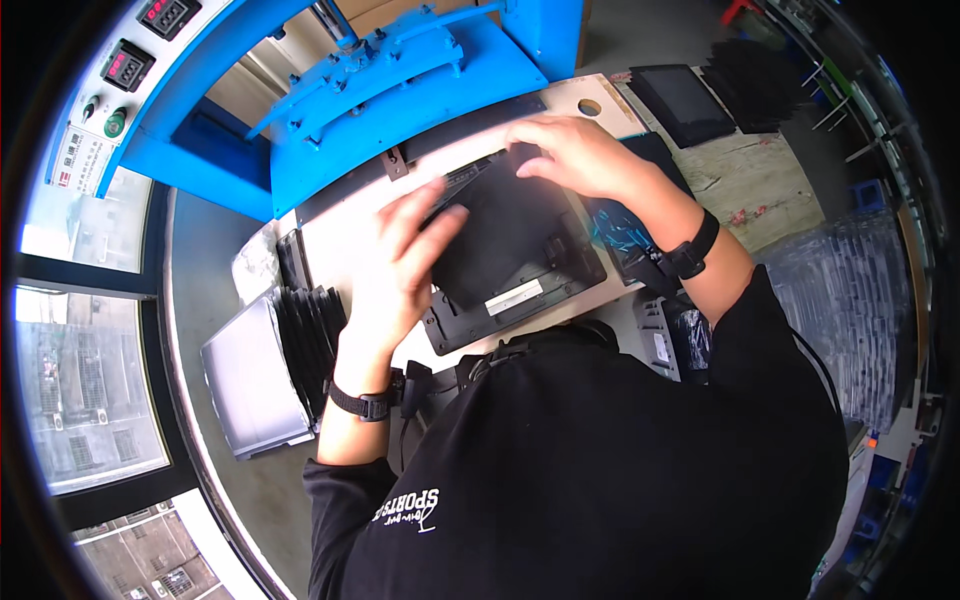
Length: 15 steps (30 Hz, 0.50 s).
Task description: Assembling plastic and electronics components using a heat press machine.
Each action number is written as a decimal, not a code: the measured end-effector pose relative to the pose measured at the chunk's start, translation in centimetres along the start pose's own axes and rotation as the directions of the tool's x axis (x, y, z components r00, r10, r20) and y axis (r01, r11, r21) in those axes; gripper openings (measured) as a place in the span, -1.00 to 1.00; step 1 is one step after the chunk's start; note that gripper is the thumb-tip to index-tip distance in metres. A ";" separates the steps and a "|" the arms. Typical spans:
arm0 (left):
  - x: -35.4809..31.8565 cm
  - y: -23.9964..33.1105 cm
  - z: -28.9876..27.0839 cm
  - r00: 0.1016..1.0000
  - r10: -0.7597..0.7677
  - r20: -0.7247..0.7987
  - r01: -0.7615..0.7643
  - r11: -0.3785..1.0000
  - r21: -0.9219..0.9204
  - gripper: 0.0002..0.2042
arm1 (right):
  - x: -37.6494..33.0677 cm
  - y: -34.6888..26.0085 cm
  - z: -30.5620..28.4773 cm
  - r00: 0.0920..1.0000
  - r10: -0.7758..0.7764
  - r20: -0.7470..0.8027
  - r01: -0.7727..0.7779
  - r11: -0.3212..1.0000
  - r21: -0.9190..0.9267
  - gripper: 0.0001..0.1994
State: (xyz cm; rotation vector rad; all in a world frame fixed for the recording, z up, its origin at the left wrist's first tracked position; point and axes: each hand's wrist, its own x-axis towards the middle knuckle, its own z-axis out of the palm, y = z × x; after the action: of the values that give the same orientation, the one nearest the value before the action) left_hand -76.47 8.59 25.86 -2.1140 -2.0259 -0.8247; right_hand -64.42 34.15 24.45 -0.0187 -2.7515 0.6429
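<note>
The flat panel (510, 245) lies on the worktable (340, 235), directly near of the press machine (400, 80), with the left hand (400, 265) on its left edge and the right hand (585, 155) on its far right corner. A stack of sheets (310, 335) stands left of the panel, with a tray (250, 380) on its left. Further panels (690, 100) lie far right on the table.

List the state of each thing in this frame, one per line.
left hand: fingers spread flat, on the black sheet's left edge
right hand: curled over the sheet's far edge
black sheet: lying on the black panel
black panel: flat on the bench, mostly covered
blue press: raised, nothing under it
stack of black sheets: standing on edge
</note>
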 end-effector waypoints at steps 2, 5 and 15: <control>-0.2 -1.2 0.0 0.828 0.062 -0.557 0.184 0.909 0.374 -0.62 | -1.4 -0.4 0.9 0.992 0.076 -0.101 -0.069 0.995 0.070 -0.67; -2.0 -2.2 1.1 0.798 -0.199 -0.569 0.348 0.923 0.165 -0.66 | -4.4 3.3 7.7 0.895 0.422 -0.143 -0.362 0.876 0.318 -0.63; -7.9 -5.3 12.5 0.805 -0.513 0.298 0.494 0.858 0.141 -0.38 | -8.5 -0.7 12.5 0.851 0.508 -0.130 -0.523 0.843 -0.127 -0.50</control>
State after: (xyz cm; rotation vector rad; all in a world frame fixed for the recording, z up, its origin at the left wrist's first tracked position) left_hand -77.37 7.45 10.20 -1.7851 -2.8215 -0.4649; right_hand -60.08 27.48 11.57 -0.8332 -2.6985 0.5263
